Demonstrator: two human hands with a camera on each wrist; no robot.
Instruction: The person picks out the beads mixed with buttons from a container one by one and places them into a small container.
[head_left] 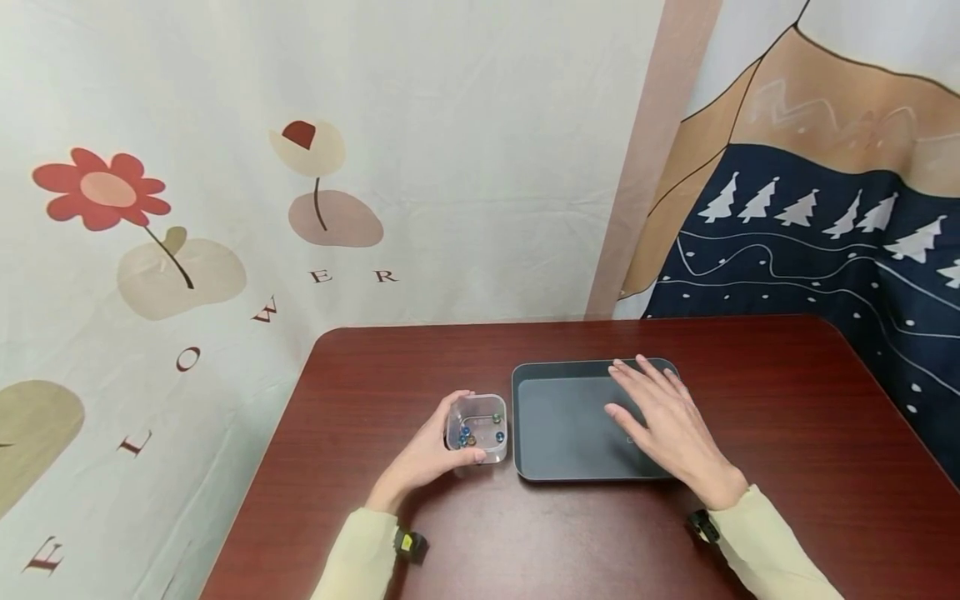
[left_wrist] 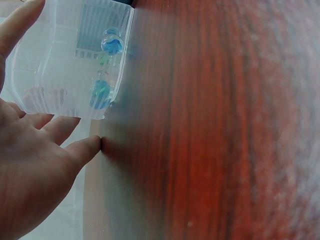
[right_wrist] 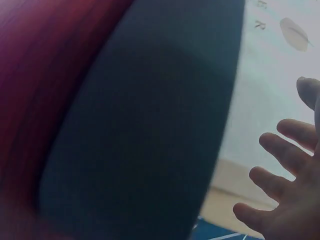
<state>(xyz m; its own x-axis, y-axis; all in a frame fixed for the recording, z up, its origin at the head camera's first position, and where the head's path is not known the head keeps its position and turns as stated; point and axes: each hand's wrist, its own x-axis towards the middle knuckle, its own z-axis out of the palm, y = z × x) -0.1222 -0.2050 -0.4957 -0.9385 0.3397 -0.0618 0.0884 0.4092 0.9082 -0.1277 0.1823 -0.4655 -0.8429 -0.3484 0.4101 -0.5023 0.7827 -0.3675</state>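
My left hand (head_left: 429,450) holds a small clear plastic box (head_left: 480,457), thumb on its near side and fingers around its left and far side. Several glass marbles (head_left: 499,437), blue, green and brownish, lie at the bottom of the box. In the left wrist view, blue-green marbles (left_wrist: 112,45) show through the ribbed wall of the box (left_wrist: 50,65). To the right of the box lies a dark grey rectangular tray (head_left: 570,425). Over the tray's right part my right hand (head_left: 671,421) is spread, fingers straight, holding nothing.
A dark red-brown wooden table (head_left: 337,383) carries the box and tray. Behind it hangs a pale curtain (head_left: 480,167) with flower prints and letters. A dark blue cloth with white trees (head_left: 795,267) hangs at the right. Both wrists wear small black devices (head_left: 411,545).
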